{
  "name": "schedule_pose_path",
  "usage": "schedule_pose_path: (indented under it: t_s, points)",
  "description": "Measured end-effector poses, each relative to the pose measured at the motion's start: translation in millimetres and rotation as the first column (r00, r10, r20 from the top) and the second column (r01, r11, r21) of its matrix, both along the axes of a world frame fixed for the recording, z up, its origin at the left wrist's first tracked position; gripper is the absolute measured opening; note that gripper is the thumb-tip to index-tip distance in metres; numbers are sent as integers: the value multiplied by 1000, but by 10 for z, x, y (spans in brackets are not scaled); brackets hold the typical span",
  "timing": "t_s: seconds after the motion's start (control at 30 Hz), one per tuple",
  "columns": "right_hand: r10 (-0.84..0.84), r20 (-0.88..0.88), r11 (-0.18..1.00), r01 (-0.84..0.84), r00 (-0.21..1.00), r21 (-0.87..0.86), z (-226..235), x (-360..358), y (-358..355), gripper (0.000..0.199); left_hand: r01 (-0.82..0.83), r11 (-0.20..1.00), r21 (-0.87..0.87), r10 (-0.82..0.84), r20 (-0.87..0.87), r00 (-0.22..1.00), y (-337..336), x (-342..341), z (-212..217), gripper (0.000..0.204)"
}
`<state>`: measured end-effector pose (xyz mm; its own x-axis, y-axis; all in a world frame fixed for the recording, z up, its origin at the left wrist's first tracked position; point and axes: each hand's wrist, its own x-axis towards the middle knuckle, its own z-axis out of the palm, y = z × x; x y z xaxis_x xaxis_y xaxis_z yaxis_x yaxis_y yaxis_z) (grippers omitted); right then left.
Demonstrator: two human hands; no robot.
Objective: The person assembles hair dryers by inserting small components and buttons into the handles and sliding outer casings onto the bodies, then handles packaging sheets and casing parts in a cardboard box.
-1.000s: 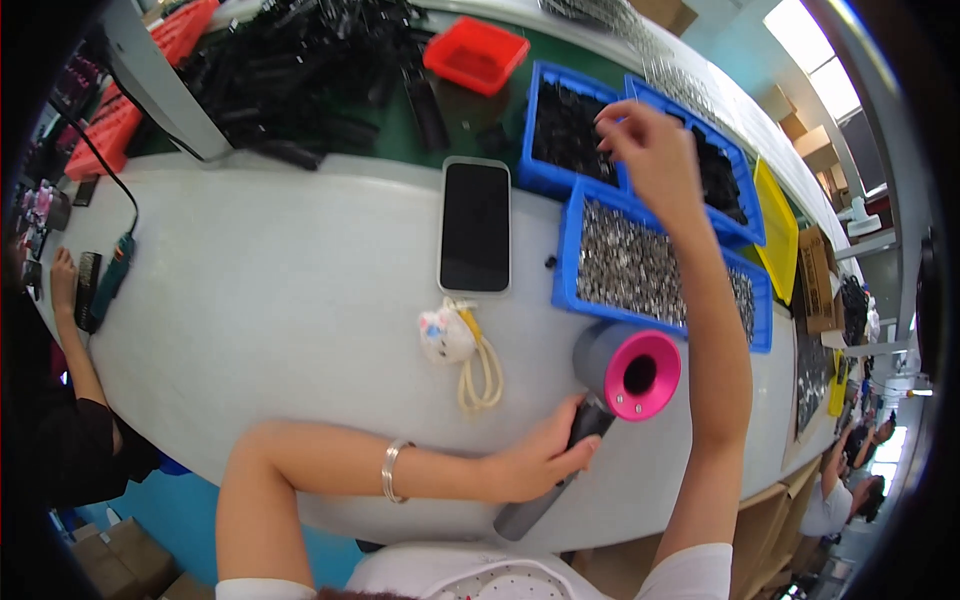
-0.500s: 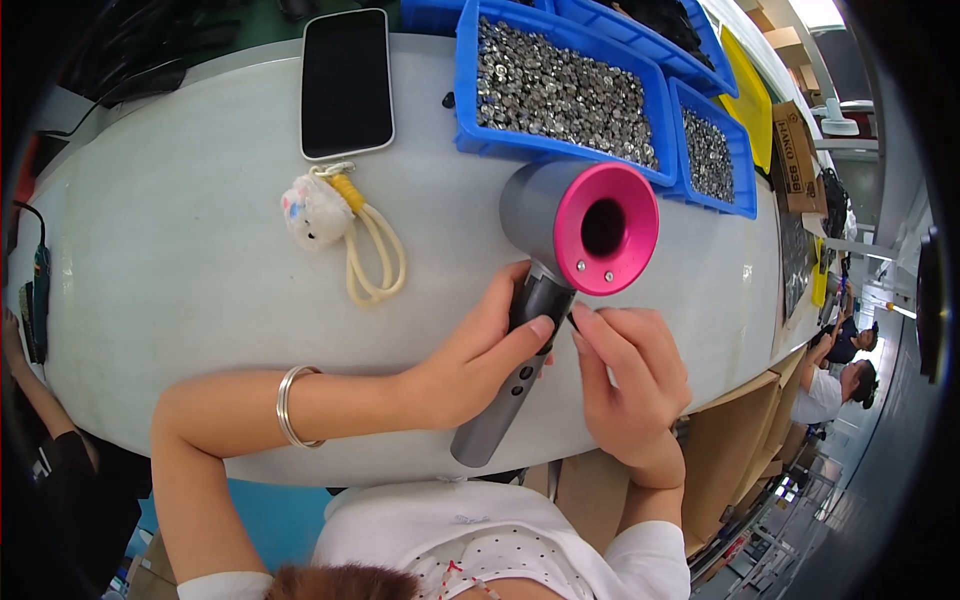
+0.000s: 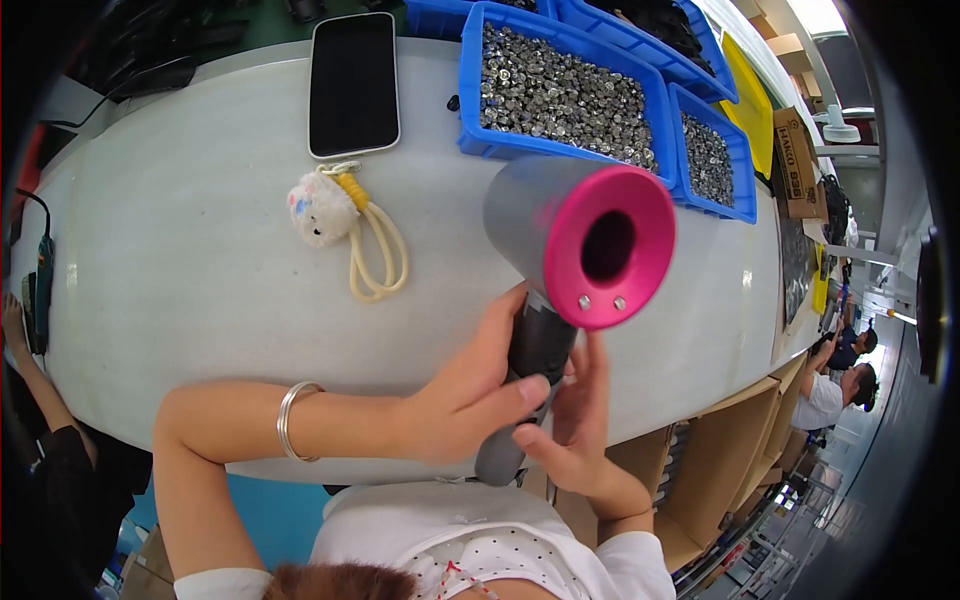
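In front of me a grey hair dryer (image 3: 525,220) is held up over the table, tilted, with its pink ring end facing up toward me. Two small silver round pieces sit on the lower part of the pink face. My left hand (image 3: 460,405) is closed round the dark upper handle, thumb across its front. From the right side my right hand (image 3: 580,435) cups the same handle, its thumb by the lower grip. Its fingers run up behind the handle and are partly hidden.
Blue bins of small metal pieces (image 3: 560,95) (image 3: 708,160) stand at the back right. A phone (image 3: 353,88) and a fluffy white charm (image 3: 325,208) with a cord loop lie on the white table (image 3: 200,270). A brown box (image 3: 795,165) stands far right; another person's arm (image 3: 35,375) shows far left.
The hair dryer has come up closer and tipped more toward me. My right hand has moved from a pinch beside the upper handle down and left, round the handle.
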<state>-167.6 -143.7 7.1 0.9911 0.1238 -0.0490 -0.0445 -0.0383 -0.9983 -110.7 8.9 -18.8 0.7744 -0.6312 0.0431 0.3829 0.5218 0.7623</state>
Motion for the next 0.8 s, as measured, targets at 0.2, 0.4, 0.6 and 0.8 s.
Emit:
schedule_pose_path:
  t_s: [0.2,0.4,0.6,0.8]
  points:
    - [-181,-323,980,143,929,-137,124,-168,-11,46,-482,816,319,-37,861,507,287,629,271,34]
    - [94,-259,922,-182,961,-343,386,-81,-66,50,-407,909,89,143,851,505,250,1324,788,78]
    - [193,-384,980,-160,903,116,518,51,-45,33,-5,994,111,-74,692,718,51,1047,777,65]
    - [146,2,944,-139,989,-299,299,268,71,24,-78,976,202,-68,628,776,108,1053,619,55]
